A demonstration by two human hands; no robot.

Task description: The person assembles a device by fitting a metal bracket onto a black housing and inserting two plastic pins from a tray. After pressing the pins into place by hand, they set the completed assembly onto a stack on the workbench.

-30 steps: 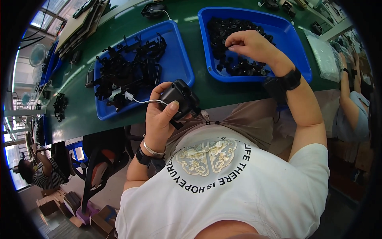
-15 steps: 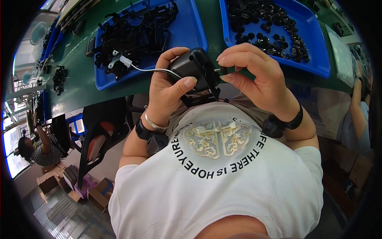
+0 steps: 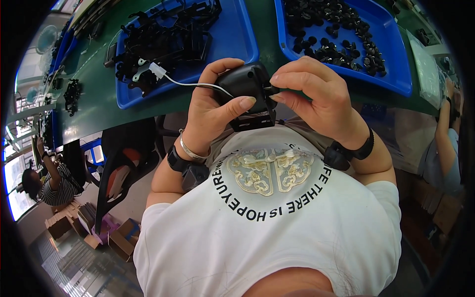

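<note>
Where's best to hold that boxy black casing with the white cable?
Probably by the left end of the black casing, coming from the left, thumb near, fingers far, as the left hand does: the body is blocky there, leaving the right side for the right hand and its small black knob.

Left grip [image 3: 207,110] around black device [image 3: 242,81], right grip [image 3: 324,96] pinching black knob [image 3: 274,91]
</note>
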